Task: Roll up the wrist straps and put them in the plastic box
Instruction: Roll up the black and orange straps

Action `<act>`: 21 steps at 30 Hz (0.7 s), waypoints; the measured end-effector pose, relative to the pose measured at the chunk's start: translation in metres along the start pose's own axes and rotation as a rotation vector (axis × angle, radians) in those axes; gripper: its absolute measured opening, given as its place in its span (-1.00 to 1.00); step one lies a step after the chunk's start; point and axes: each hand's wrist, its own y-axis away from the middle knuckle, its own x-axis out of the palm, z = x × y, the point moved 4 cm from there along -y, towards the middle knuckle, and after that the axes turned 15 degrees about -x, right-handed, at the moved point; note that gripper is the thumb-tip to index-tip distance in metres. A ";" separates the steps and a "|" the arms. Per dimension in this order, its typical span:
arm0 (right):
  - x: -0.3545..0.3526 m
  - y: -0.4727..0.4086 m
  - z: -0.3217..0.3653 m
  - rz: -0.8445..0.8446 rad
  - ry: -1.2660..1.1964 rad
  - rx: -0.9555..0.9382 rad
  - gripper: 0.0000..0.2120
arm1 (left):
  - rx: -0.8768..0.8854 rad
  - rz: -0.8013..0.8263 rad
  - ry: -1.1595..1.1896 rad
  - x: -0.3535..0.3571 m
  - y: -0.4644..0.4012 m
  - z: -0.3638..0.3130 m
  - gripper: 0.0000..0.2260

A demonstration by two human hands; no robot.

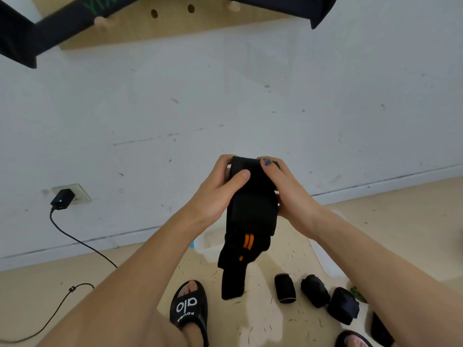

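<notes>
White wall, beige floor noted. Left hand curled round upper strap, thumb pressed on front. Wrist strap held chest-high between hands, long axis vertical, tail hanging free. Right hand gripping opposite edge. Plastic box directly below. Rolled straps on floor, near right.

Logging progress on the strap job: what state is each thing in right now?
wrist strap: held up by both hands, partly rolled, tail hanging loose
left hand: grips the strap
right hand: grips the strap
rolled straps: three lying on the floor
plastic box: open, on the floor
charger: plugged into the wall socket
</notes>
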 end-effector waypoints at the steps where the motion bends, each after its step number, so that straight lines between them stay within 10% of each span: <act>1: 0.000 0.000 0.001 -0.009 0.017 -0.015 -0.73 | 0.016 0.004 -0.006 0.001 0.001 -0.001 -0.79; 13: -0.004 0.000 0.014 0.004 0.025 -0.212 -0.83 | -0.144 0.055 0.058 0.006 -0.005 0.011 -0.48; 21: -0.003 0.001 0.006 0.057 0.001 -0.103 -0.76 | -0.095 0.058 0.196 0.003 -0.008 0.005 -0.67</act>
